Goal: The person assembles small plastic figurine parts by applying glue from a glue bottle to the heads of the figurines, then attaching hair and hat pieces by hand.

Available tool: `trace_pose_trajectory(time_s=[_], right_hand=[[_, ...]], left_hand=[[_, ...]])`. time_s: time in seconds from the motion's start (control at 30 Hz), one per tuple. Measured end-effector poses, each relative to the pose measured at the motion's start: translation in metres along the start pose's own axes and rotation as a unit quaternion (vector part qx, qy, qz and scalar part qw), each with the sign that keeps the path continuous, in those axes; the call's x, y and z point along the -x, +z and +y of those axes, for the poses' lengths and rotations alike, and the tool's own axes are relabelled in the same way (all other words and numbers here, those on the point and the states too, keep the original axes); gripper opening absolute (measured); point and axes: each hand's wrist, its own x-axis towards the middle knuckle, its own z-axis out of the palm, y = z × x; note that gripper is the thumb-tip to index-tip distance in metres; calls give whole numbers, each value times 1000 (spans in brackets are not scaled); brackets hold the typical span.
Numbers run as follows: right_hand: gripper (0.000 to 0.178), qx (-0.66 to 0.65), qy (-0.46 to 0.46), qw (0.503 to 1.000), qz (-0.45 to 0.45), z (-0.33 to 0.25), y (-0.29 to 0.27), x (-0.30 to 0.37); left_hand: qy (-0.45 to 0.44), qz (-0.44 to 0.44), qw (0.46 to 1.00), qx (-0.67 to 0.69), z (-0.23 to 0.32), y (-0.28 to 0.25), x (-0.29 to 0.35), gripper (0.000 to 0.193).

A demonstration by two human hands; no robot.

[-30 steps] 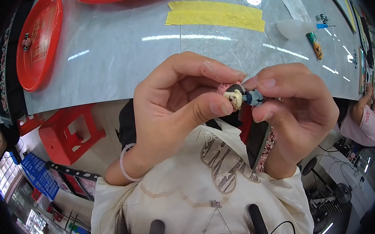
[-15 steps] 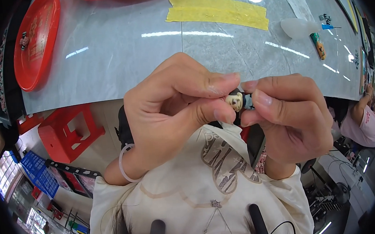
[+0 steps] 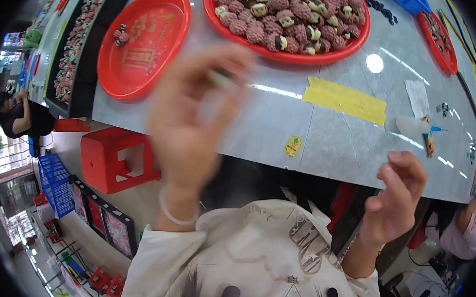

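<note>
Dark, blurred figurine point(image 3: 222, 78) lies inside the clamped left grip point(image 3: 189, 116), right grip point(image 3: 392, 206) spread apart.

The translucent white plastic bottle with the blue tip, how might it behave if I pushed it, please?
The translucent white bottle may roll, since its rounded body lies on its side. Its translucent wall suggests light, squeezable plastic. The slender blue tip sticks out, so it could catch or bend.

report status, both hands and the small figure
Left hand holding small figure, both blurred. Right hand open, nothing visible in it. Red oval tray partly behind left hand.
</note>
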Motion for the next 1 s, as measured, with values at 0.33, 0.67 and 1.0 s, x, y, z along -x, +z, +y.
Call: trace_pose_trajectory(time_s=[0.33, 0.67, 1.0], right_hand=[[19, -52, 113, 990, 63, 16, -18, 2], [15, 10, 161, 980, 115, 33, -56, 6], [26, 29, 162, 980, 110, 63, -53, -26]], left_hand=[[87, -151, 922, -345, -9, -9, -74, 25], [12, -213, 943, -256, -25, 20, -82, 18], [71, -169, 922, -340, -18, 33, -75, 19]])
